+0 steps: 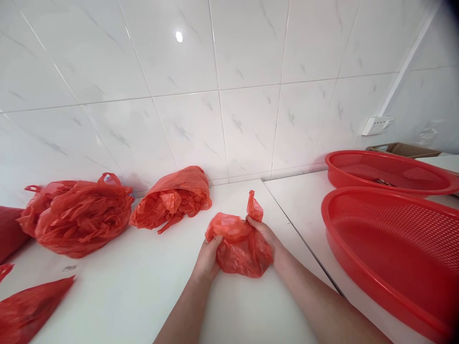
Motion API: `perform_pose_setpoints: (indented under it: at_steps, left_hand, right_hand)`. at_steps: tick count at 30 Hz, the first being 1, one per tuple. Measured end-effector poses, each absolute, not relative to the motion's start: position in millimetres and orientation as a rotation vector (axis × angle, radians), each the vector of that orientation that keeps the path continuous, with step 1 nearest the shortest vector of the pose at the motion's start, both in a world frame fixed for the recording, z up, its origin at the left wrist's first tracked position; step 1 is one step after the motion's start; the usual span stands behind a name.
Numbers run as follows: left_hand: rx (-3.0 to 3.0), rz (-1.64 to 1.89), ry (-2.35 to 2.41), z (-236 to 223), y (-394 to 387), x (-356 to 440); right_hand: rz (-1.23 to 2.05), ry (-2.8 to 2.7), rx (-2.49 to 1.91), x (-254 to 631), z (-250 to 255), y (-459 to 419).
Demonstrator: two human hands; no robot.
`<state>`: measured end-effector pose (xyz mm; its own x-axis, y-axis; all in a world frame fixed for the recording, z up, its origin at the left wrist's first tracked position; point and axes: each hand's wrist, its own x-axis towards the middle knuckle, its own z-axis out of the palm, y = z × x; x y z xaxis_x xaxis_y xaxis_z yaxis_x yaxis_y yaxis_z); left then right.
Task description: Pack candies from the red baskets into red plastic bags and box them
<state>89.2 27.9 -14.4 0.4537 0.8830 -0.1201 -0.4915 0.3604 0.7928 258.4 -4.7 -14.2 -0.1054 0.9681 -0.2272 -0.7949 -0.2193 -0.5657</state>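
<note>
A thin red plastic bag [244,255] is between my two hands, above the white tabletop in the middle of the head view. My left hand [209,255] grips its left side, thumb on top. My right hand [263,231] closes on the upper right of the bag, where a twisted corner sticks up past the fingers. The bag's upper left edge is crumpled and slightly blurred. Most fingers of both hands are hidden behind the plastic. I cannot make out anything inside the bag.
Against the tiled wall lie a bundle of red bags [175,203] and a bigger red bag heap [84,215]. Another red bag [32,310] lies at the near left. Two red perforated baskets [358,282] stand right of the table seam, with a cardboard box [409,149] behind.
</note>
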Motion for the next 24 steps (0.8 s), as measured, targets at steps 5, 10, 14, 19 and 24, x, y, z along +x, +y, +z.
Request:
perform_pose_setpoints:
  at_steps: [5, 10, 14, 19, 24]
  left_hand:
    - [0.497, 1.083, 0.637, -20.8, 35.9, 87.4]
    - [0.490, 1.052, 0.700, -14.2, 34.4, 89.4]
    - [0.484, 1.080, 0.738, -16.0, 36.0, 91.5]
    - [0.507, 1.088, 0.754, -20.4, 36.6, 92.4]
    - [0.658, 1.072, 0.854, -15.5, 33.2, 90.7]
  right_hand:
    - [1.621, -0.279, -0.432, 256.0, -13.3, -2.5]
    - [1.647, -0.350, -0.481, 249.4, -7.2, -5.9]
    - [1.653, -0.472, -0.471, 245.1, -1.4, -9.2]
    - [1.715, -0.677, -0.572, 244.1, -5.6, -10.3]
    - [1.652, -0.878, -0.671, 242.3, -2.4, -13.0]
